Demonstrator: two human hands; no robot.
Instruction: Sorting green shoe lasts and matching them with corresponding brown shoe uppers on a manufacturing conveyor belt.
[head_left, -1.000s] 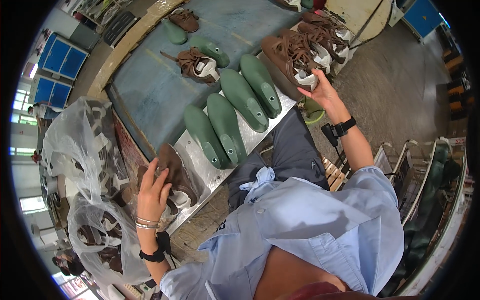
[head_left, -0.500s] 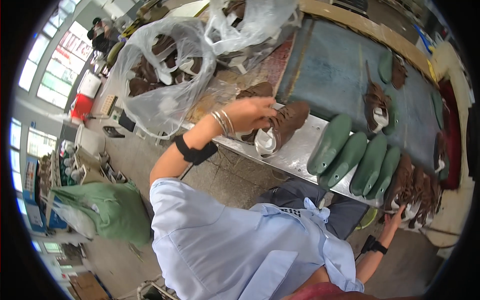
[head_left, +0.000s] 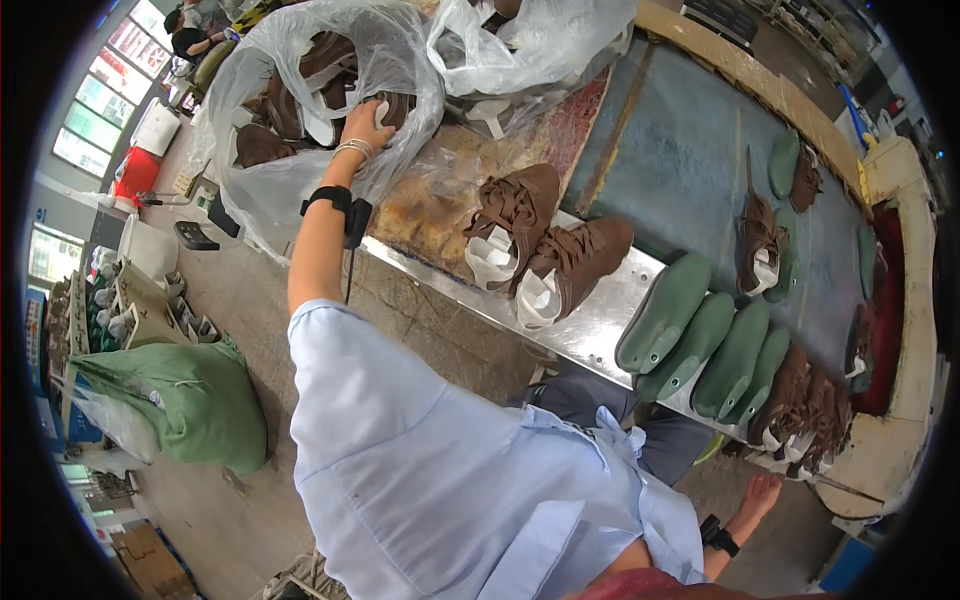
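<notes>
My left hand [head_left: 366, 128] reaches into a clear plastic bag [head_left: 235, 190] at the back left, its fingers closed on a brown shoe upper [head_left: 398, 108] with white lining. More brown uppers [head_left: 262, 145] lie heaped in the bag. Two laced brown uppers, a left one [head_left: 515, 215] and a right one [head_left: 580, 262], stand side by side on the bench edge, heel openings toward me. My right hand [head_left: 758, 496] hangs low at the right, off the bench's near edge. It holds nothing, and its fingers are loosely apart.
Several green shoe lasts [head_left: 665, 310] lie in a row on the metal ledge [head_left: 600, 338], with brown shoes [head_left: 790, 400] beyond. A blue-grey conveyor belt [head_left: 660, 150] carries more lasts and shoes. Another plastic bag [head_left: 540, 50] sits at the back. A green sack [head_left: 190, 400] rests on the floor at left.
My left hand has gone from the two uppers on the bench to the bag and closed on an upper there. My right hand has left the shoes at the right end and dropped lower.
</notes>
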